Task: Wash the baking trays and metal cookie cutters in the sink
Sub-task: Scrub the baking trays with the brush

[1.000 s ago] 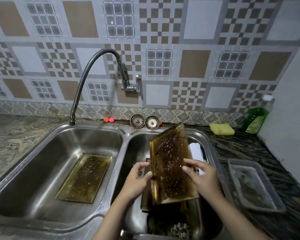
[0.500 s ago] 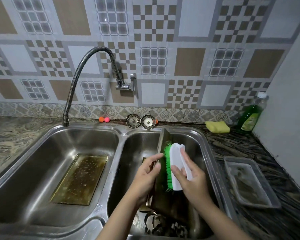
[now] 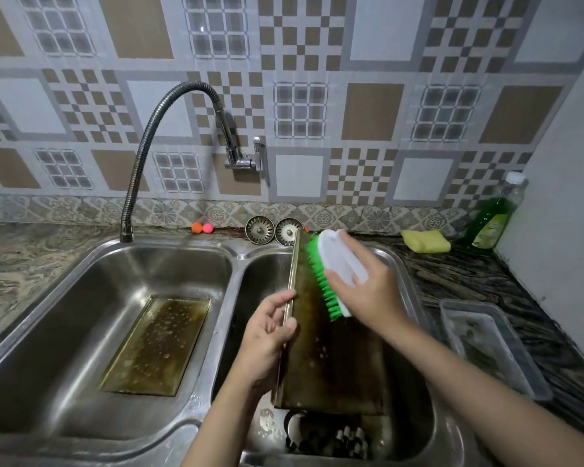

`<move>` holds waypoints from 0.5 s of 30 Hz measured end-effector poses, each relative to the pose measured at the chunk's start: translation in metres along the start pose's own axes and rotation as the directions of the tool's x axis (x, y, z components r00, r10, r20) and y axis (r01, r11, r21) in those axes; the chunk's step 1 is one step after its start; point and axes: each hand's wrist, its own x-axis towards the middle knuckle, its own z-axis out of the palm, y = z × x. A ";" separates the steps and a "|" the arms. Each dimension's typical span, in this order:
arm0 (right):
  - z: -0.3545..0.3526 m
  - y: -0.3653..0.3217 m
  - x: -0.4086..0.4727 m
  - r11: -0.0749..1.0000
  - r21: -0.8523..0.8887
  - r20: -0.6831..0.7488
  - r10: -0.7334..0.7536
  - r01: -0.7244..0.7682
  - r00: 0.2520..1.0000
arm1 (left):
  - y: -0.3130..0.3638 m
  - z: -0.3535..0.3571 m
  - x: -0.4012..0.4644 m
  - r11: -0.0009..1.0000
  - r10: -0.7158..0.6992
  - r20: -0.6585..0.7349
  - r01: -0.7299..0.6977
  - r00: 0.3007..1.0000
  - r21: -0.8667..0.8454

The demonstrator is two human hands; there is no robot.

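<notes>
A greasy, gold-coloured baking tray (image 3: pixel 331 362) stands tilted over the right sink basin (image 3: pixel 415 429). My left hand (image 3: pixel 267 335) grips its left rim. My right hand (image 3: pixel 364 291) holds a white scrub brush (image 3: pixel 338 261) whose green bristles press on the tray's upper part. A second dirty tray (image 3: pixel 155 345) lies flat in the left basin (image 3: pixel 64 315). Metal cookie cutters (image 3: pixel 348 436) lie at the bottom of the right basin, partly hidden under the held tray.
A flexible tap (image 3: pixel 155 136) arches over the left basin; no water runs. Two sink strainers (image 3: pixel 273 229), a yellow sponge (image 3: pixel 425 241) and a green soap bottle (image 3: pixel 493 217) sit along the back. A clear plastic container (image 3: pixel 486 345) rests on the right counter.
The tray turned from facing me to edge-on. My right hand let go of the tray, took up the brush and moved it up along the tray's surface.
</notes>
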 end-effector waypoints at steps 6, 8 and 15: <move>0.018 -0.017 -0.015 0.990 0.113 -0.028 0.086 -0.083 0.996 | 0.009 0.000 0.009 0.997 0.058 -0.103 -0.053 0.993 0.048; 0.033 -0.029 -0.061 0.988 0.157 0.067 0.005 -0.016 0.998 | 0.018 -0.008 0.014 0.997 0.070 -0.179 -0.065 0.981 0.030; 0.033 0.027 -0.085 0.963 0.185 -0.050 0.211 -0.198 0.976 | 0.049 -0.029 0.008 0.998 0.059 -0.185 -0.062 0.981 -0.009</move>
